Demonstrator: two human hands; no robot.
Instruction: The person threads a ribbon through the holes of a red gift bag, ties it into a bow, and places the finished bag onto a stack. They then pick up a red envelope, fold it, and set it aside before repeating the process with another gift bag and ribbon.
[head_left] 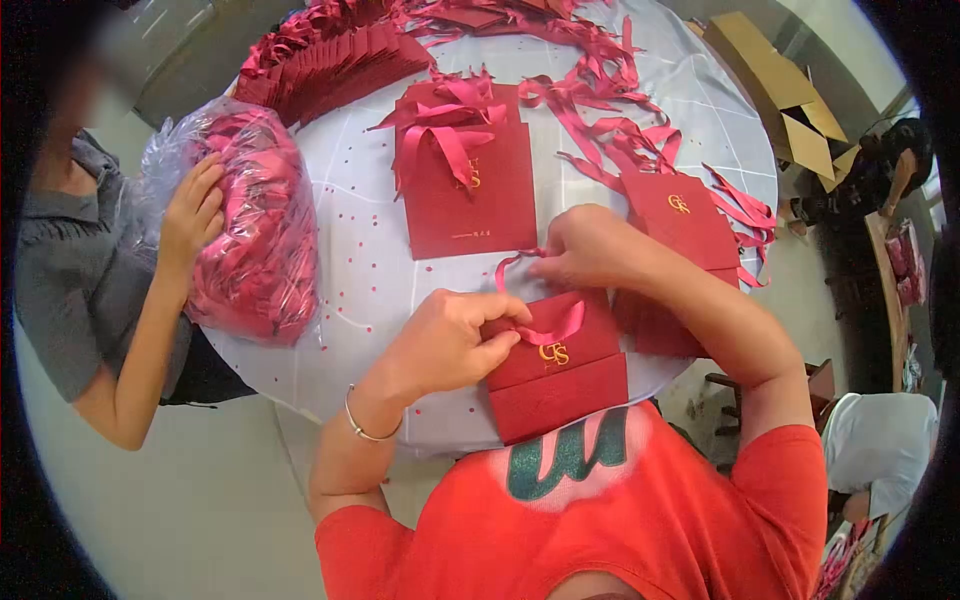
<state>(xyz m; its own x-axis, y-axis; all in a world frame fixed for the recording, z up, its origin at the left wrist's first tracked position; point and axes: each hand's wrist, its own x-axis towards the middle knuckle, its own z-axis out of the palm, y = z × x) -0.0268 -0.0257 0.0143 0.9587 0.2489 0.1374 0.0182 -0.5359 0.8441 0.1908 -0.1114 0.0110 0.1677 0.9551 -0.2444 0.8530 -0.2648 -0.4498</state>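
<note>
A dark red gift bag (555, 385) with gold lettering lies folded flat at the table edge in front of me. Thumb and index finger of my left hand (450, 340) pinch a pink ribbon (555, 330) over the bag's top part. My right hand (585, 245) is closed at the bag's upper edge, its fingertips on another stretch of the ribbon that curves up from the left hand. Part of that grip is hidden by the fingers. More red bags (675, 225) lie to the right, partly under my right forearm.
Beyond my hands lies a stack of finished-looking red bags (470, 215) with ribbons. Left, another person's hand (190, 215) rests on a plastic sack (255, 240) of ribbons. Rows of bags (340, 70) stand at the back. Cardboard boxes (770, 90) stand off the table's right.
</note>
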